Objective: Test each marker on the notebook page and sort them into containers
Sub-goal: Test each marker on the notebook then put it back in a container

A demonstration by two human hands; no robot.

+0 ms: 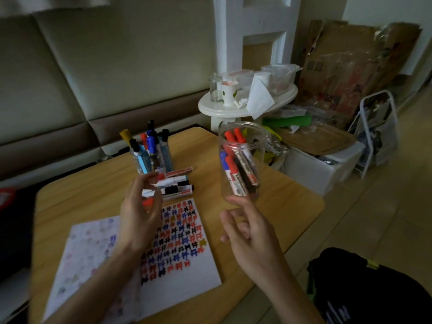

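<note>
An open notebook (187,272) lies on the wooden table (287,202), its right page covered with red, blue and black test marks. My left hand (138,218) hovers over the page's top edge and grips a white marker with a red cap (147,199). A few loose markers (177,184) lie just beyond it. Behind them a clear container (153,157) holds several upright markers. A tall clear jar (242,160) at the right holds red, blue and black markers. Just in front of the jar's base is my right hand (251,232), fingers relaxed and holding nothing.
A sofa (93,73) runs along the back. At the back right a white round side table (247,101) carries cups and plastic tubs. Cardboard, a white bin and a wire rack crowd the floor at right. A black bag (364,291) sits at the lower right.
</note>
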